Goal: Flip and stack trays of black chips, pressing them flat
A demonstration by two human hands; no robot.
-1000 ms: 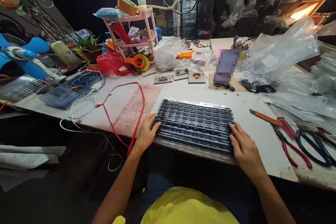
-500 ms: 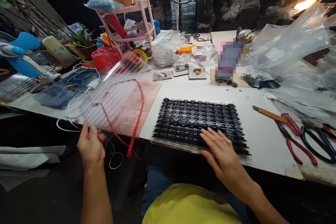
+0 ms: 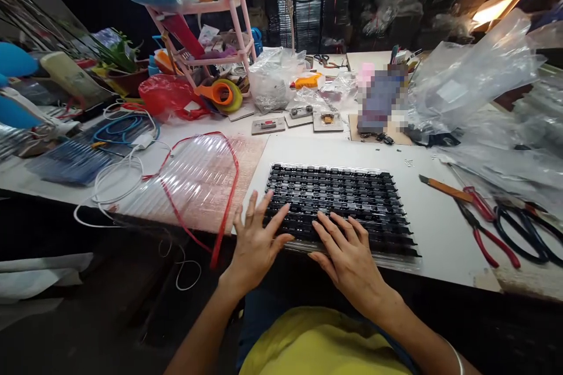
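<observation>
A clear plastic tray (image 3: pixel 387 259) lies near the table's front edge, filled with rows of small black parts (image 3: pixel 334 187). My right hand (image 3: pixel 349 252) rests over its front rows, fingers stretched out. At the tray's left front corner is my left hand (image 3: pixel 257 240), fingers spread and nothing in them; whether it touches the tray I cannot tell. Left of it, a clear ribbed plastic sheet or empty tray (image 3: pixel 185 181) lies flat on the pinkish board. A red strap (image 3: pixel 235 176) loops around and over that sheet.
Right of the filled tray lie a utility knife (image 3: pixel 444 187), red-handled pliers (image 3: pixel 492 246) and black-handled scissors (image 3: pixel 519 234). Clear plastic bags (image 3: pixel 475 88) heap at the back right. A pink rack (image 3: pixel 240 29) stands back left. White cable (image 3: pixel 118 181) coils at the left.
My left hand has let go of the clear ribbed sheet, now flat at the left, and moved right to the filled tray. My right hand has shifted slightly left along the front rows.
</observation>
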